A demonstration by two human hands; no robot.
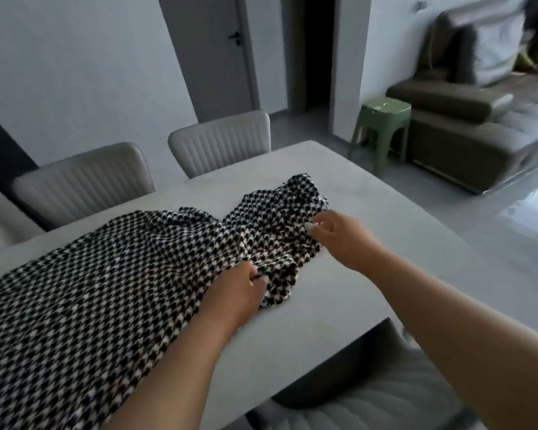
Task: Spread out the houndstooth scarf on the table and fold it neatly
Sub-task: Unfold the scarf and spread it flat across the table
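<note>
Woven scarf: we see rumpled houndstooth across the smooth pale surface.
Left hand: we pinch bunched folds, lower centre.
Right hand: we pinch its crumpled end.

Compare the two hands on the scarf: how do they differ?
The left hand grips bunched cloth at the scarf's near edge; the right hand pinches it farther out, toward the crumpled far end. The left arm lies over the scarf, the right over bare table. Both hold cloth.

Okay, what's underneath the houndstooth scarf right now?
The houndstooth scarf lies rumpled on the pale table, with bare tabletop showing around it. The left hand and right hand grip its bunched end. Anything beneath the folds is hidden.
</note>
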